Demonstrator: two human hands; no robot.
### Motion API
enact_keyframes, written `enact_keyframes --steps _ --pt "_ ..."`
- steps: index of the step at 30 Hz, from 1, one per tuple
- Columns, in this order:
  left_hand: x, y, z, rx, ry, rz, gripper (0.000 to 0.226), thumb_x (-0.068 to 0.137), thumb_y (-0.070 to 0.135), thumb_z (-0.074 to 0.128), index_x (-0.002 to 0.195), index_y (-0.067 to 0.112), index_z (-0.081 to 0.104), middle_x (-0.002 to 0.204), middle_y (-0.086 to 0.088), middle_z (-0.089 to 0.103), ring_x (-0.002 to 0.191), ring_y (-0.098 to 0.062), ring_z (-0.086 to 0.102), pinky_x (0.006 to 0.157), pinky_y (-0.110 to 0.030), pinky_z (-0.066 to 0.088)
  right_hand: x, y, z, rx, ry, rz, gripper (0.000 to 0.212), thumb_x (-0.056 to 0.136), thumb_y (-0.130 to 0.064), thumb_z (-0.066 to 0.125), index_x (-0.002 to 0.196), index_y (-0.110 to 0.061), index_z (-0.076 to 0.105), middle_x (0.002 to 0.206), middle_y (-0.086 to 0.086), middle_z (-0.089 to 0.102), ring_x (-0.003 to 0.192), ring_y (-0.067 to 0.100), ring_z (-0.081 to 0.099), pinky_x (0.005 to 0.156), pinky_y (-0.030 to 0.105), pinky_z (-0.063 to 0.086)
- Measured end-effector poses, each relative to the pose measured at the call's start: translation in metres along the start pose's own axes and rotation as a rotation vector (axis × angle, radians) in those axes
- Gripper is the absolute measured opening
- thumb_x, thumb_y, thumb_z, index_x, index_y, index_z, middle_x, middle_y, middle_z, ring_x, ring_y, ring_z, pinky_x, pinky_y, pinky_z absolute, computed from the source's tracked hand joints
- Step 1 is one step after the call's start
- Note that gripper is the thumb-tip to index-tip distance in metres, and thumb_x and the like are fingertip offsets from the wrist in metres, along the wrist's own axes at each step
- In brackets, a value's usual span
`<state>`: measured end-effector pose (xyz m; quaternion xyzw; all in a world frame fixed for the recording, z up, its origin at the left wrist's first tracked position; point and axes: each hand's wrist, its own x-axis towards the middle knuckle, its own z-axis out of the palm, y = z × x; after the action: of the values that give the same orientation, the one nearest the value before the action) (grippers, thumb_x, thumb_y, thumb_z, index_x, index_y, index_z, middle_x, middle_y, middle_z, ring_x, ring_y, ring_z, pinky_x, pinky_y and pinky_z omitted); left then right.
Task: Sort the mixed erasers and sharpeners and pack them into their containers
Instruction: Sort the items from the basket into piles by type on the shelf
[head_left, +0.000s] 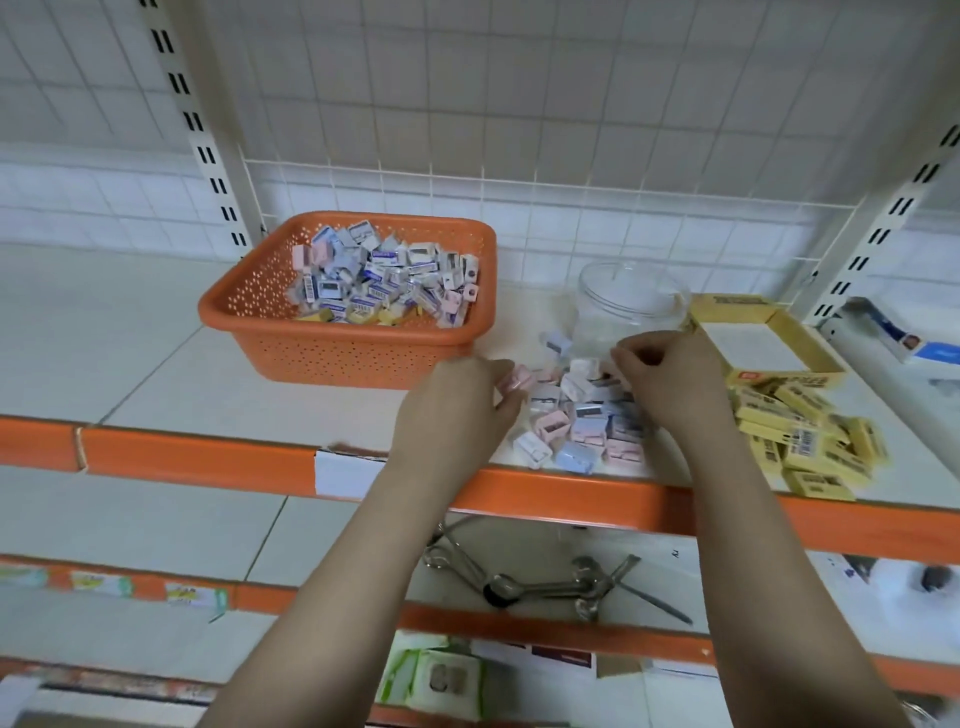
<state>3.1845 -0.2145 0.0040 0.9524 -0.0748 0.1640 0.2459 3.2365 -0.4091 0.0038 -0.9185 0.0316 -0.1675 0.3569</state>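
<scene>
Your left hand (457, 395) pinches a pink, boxy plastic sharpener (517, 378), long axis running left-right, at the left edge of the sharpener pile (582, 415) on the shelf (130, 364). Your right hand (670, 374) curls its fingers into the pile; what they grip is hidden. Yellow erasers (810, 436) lie right, near the clear jar (628, 301).
</scene>
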Motion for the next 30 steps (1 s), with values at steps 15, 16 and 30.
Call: enact_keyframes --steps 15,16,30 --pt "0.007 -0.002 -0.030 -0.115 0.058 0.008 0.025 0.090 0.024 0.056 0.112 0.020 0.068 0.101 0.001 0.069 0.081 -0.013 0.062 0.076 -0.029 0.052 -0.026 -0.020 -0.005 0.136 0.003 -0.068 0.014 0.088 -0.018 0.062 0.096 -0.017 0.073 0.085 -0.006 0.067 0.069 -0.007 0.053 0.060 -0.005 0.035" --pt "0.008 -0.006 -0.041 -0.115 0.081 0.019 0.023 0.090 0.023 0.056 0.108 0.021 0.070 0.096 0.002 0.070 0.079 -0.014 0.062 0.075 -0.030 0.052 -0.025 -0.027 -0.003 0.142 0.006 -0.082 0.015 0.088 -0.018 0.062 0.098 -0.016 0.072 0.083 -0.006 0.067 0.069 -0.008 0.053 0.060 -0.005 0.035" --pt "0.073 -0.142 -0.124 0.012 0.013 0.013 0.022 0.090 0.025 0.057 0.107 0.025 0.069 0.087 0.010 0.065 0.076 -0.004 0.054 0.071 -0.021 0.040 0.063 -0.155 0.087 -0.273 -0.107 -0.253 0.025 0.084 -0.017 0.062 0.108 -0.014 0.070 0.103 0.005 0.069 0.099 0.021 0.062 0.086 0.030 0.049"
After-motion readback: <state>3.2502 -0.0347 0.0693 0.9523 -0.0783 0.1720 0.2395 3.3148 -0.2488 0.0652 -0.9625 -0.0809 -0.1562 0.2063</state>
